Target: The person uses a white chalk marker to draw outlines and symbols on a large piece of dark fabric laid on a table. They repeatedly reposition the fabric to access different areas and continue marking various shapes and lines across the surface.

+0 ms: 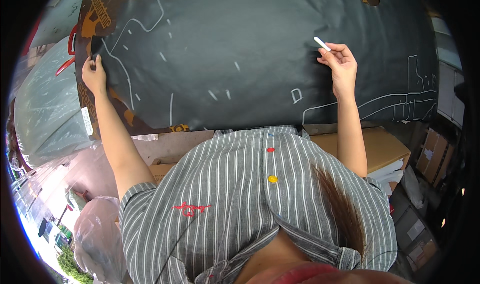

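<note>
A smooth black sheet (210,49), leather-like, covers the work surface in front of me. White chalk lines and short dashes mark it, with long curved outlines at the left and right. My right hand (342,69) is closed in a pinch around a white stick of chalk (322,44), its tip just over the right part of the sheet. At the far left my left hand (94,75) pinches the sheet's edge between thumb and fingers; the fingertips are partly hidden. Red looped handles, apparently of scissors (65,66), stick out beside that hand.
Brown patterned material with orange shapes (95,21) shows along the left edge under the sheet. Clear plastic-wrapped bundles (47,104) stand to the left. A cardboard box (377,146) sits below the right front edge, with more boxes (434,151) at the far right.
</note>
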Demonstrator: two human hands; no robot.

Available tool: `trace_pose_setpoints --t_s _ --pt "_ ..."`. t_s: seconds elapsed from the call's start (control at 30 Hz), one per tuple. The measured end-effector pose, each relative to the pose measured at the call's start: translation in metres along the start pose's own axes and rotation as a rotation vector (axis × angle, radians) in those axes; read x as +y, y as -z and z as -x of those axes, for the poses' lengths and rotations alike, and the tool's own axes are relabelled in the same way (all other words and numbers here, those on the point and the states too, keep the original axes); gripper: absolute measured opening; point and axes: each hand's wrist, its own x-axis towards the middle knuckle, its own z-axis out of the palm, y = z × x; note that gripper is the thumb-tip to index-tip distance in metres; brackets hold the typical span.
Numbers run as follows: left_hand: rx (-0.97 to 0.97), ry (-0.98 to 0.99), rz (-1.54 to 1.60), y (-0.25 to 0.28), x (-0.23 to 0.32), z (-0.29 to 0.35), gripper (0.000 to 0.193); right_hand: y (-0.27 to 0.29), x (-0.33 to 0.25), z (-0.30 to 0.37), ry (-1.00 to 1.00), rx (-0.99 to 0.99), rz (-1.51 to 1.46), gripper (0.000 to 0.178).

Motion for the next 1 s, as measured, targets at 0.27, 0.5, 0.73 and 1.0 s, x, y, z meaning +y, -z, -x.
trace_pose_setpoints --t_s 0.27,0.5,0.73,1.0 --pt "0.038 0.218 -0.110 0.004 -0.033 0.013 0.040 -0.046 0.010 0.011 0.110 -0.178 0.287 0.011" --pt "-0.057 0.227 -0.170 0.013 -0.039 0.001 0.039 -0.051 0.000 0.011 0.153 -0.253 0.494 0.012" --pt "0.060 0.214 -0.166 0.007 -0.024 0.010 0.038 -0.083 -0.009 -0.004 0.203 -0.265 0.392 0.014" --pt "0.063 0.208 -0.166 0.006 -0.033 0.011 0.038 -0.088 -0.011 -0.010 0.237 -0.302 0.569 0.013"
